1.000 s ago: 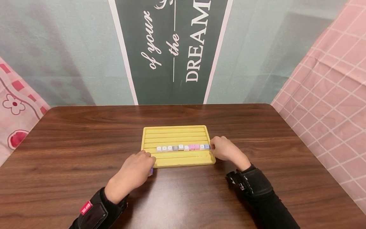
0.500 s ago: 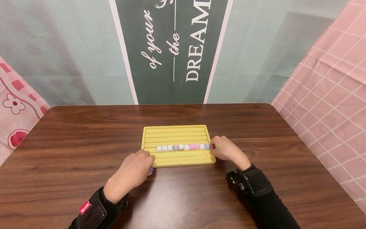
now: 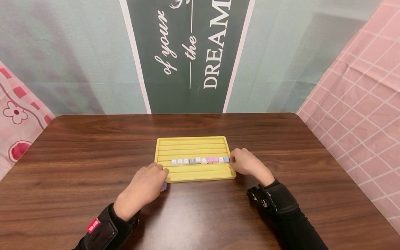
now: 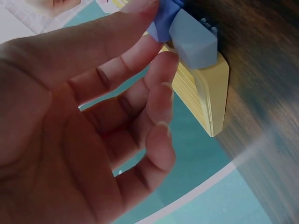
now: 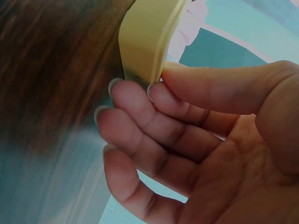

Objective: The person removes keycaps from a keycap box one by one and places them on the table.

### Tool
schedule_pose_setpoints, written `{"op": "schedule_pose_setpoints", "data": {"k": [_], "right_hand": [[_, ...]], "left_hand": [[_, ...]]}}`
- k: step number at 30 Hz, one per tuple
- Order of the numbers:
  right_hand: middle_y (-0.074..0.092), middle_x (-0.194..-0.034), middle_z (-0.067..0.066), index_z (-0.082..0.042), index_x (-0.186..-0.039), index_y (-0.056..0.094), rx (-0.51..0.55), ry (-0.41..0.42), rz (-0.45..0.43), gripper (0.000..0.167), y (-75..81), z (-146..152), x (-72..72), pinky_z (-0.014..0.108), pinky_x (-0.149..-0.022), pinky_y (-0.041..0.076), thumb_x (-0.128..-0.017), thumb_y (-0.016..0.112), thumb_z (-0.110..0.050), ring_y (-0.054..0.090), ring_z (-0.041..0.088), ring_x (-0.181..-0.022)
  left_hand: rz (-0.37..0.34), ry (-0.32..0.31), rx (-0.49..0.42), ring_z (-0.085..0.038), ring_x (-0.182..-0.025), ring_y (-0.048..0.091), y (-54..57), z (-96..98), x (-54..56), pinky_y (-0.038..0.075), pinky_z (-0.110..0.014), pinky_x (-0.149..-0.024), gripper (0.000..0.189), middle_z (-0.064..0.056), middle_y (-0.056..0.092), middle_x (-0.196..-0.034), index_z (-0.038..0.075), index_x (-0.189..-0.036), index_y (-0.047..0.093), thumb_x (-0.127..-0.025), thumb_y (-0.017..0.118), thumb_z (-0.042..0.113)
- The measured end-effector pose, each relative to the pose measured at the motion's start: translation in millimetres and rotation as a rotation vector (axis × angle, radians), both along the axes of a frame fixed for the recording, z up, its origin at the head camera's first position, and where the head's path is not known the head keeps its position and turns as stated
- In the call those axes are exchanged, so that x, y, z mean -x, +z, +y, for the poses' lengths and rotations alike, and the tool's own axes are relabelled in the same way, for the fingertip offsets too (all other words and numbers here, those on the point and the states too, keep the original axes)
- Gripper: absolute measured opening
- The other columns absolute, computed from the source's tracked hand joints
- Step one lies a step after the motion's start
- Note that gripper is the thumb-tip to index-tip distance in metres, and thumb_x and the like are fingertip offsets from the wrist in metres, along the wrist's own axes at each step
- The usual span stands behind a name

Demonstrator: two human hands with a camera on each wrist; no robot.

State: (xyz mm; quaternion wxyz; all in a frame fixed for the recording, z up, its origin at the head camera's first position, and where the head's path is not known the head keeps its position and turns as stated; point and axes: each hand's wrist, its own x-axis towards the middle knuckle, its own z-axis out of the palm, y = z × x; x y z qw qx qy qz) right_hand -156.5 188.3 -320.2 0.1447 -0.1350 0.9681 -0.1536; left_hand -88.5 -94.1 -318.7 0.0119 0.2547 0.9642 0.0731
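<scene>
A yellow ridged tray [image 3: 193,143] lies on the table, with a row of small keycaps [image 3: 198,160] in white, grey, pink and blue along one of its grooves. At the tray's near left corner, my left hand [image 3: 145,185] pinches a purple-blue keycap [image 4: 164,18] between thumb and index finger. Against it sits a pale grey-blue keycap [image 4: 195,41], overlapping the tray's corner in the left wrist view. My right hand [image 3: 247,162] grips the tray's right edge by thumb and fingertips, right beside the blue end keycap [image 3: 226,160]. Its other fingers are curled below the rim.
The brown wood table [image 3: 93,139] extends around the tray on all sides. Behind it hangs a teal and dark green cloth [image 3: 190,97] with white lettering. Pink patterned cloths hang at the left and right.
My left hand has shifted very slightly left with the purple-blue keycap. The right hand, the tray and its row of keycaps look the same.
</scene>
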Motion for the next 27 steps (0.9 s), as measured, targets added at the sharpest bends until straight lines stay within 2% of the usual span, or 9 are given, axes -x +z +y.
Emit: {"op": "schedule_pose_setpoints", "data": {"k": [13,18,21,27], "right_hand": [[0.046,-0.062,0.005,-0.005,-0.067,0.053,-0.001,-0.012,-0.018,0.019,1.9,-1.0,-0.5,0.025,-0.05,0.03,-0.086,0.056,-0.003,0.038,0.015,-0.051],[0.046,-0.061,0.005,-0.005,-0.066,0.052,-0.006,-0.007,-0.012,0.019,1.7,-0.5,0.5,0.025,-0.049,0.03,-0.085,0.056,-0.002,0.039,0.015,-0.051],[0.045,-0.061,0.004,-0.005,-0.065,0.052,-0.006,0.0,-0.007,0.02,1.4,-0.3,0.9,0.025,-0.049,0.03,-0.085,0.055,-0.001,0.038,0.015,-0.05],[0.045,-0.061,0.005,-0.005,-0.066,0.052,-0.01,0.003,-0.008,0.02,1.1,-0.8,1.0,0.025,-0.049,0.03,-0.084,0.055,-0.001,0.038,0.015,-0.051]], "left_hand": [[-0.01,0.017,0.017,-0.023,-0.069,0.05,2.6,1.3,0.8,0.041,-0.034,-0.057,0.02,-0.006,0.051,-0.07,0.002,-0.078,0.059,-0.068,0.076,0.001],[-0.03,0.041,0.028,-0.022,-0.071,0.051,6.2,1.9,0.8,0.042,-0.035,-0.058,0.02,-0.004,0.05,-0.07,0.004,-0.076,0.058,-0.072,0.076,0.012],[-0.015,0.051,0.033,-0.022,-0.071,0.051,7.4,1.8,0.6,0.042,-0.036,-0.057,0.021,-0.003,0.049,-0.069,0.006,-0.075,0.057,-0.075,0.075,0.017],[0.028,0.055,0.027,-0.022,-0.07,0.051,7.7,0.7,0.4,0.042,-0.035,-0.055,0.015,-0.004,0.05,-0.068,0.004,-0.077,0.058,-0.079,0.07,0.014]]}}
